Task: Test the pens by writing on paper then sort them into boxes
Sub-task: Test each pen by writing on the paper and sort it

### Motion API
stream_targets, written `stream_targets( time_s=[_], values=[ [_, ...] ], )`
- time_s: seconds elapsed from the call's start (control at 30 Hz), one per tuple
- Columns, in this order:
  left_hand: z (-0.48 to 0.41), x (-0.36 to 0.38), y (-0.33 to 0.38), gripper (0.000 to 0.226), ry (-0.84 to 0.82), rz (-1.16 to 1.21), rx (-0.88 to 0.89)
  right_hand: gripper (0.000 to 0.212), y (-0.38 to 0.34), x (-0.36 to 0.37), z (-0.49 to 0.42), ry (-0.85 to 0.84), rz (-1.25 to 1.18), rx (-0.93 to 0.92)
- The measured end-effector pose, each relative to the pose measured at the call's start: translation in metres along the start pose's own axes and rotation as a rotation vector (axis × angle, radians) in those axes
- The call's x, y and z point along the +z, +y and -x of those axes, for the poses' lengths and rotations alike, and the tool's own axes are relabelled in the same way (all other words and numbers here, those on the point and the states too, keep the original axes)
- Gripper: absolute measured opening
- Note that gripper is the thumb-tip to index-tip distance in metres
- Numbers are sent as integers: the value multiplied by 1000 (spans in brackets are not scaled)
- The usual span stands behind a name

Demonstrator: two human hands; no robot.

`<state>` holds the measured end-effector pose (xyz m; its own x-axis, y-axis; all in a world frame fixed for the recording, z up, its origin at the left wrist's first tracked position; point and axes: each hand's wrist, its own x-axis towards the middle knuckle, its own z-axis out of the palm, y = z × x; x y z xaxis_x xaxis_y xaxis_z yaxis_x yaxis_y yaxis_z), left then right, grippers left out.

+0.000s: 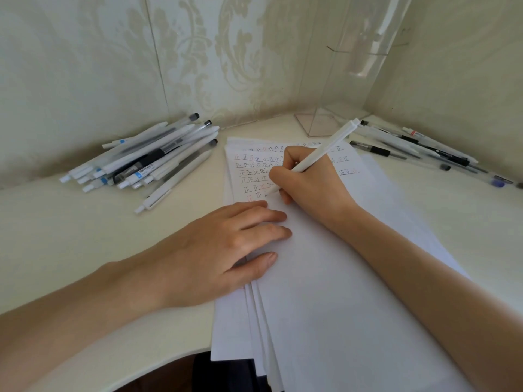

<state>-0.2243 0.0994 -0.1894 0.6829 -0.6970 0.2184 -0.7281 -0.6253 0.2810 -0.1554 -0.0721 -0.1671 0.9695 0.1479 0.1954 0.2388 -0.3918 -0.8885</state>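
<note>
A stack of white paper (pixel 325 292) lies in the middle of the desk, its top sheet bearing rows of small red and dark written characters. My right hand (pixel 308 176) grips a white pen (pixel 325 149) with the tip touching the paper at the lowest written row. My left hand (pixel 226 247) rests flat on the left edge of the sheets, fingers straight. A heap of several white and clear pens (pixel 147 162) lies at the left. Several more pens (pixel 418 148), mostly dark-gripped, lie at the right by the wall.
A tall clear plastic box (pixel 322 123) stands at the back in the corner, with another clear container (pixel 365 52) behind it. Patterned walls close in the desk at the back and right. The cream desk's (pixel 70 230) curved front edge runs at the lower left.
</note>
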Motion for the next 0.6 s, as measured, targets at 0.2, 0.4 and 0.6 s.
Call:
stream_targets(
  time_s=[0.2, 0.4, 0.6],
  values=[
    [0, 0, -1, 46, 3, 25, 0, 28, 1, -2, -1, 39, 31, 13],
    [-1, -3, 0, 42, 95, 13, -3, 33, 0, -10, 3, 18, -75, -22],
    [0, -10, 2, 51, 328, 304, -247, 44, 5, -16, 1, -29, -16, -150]
  ],
)
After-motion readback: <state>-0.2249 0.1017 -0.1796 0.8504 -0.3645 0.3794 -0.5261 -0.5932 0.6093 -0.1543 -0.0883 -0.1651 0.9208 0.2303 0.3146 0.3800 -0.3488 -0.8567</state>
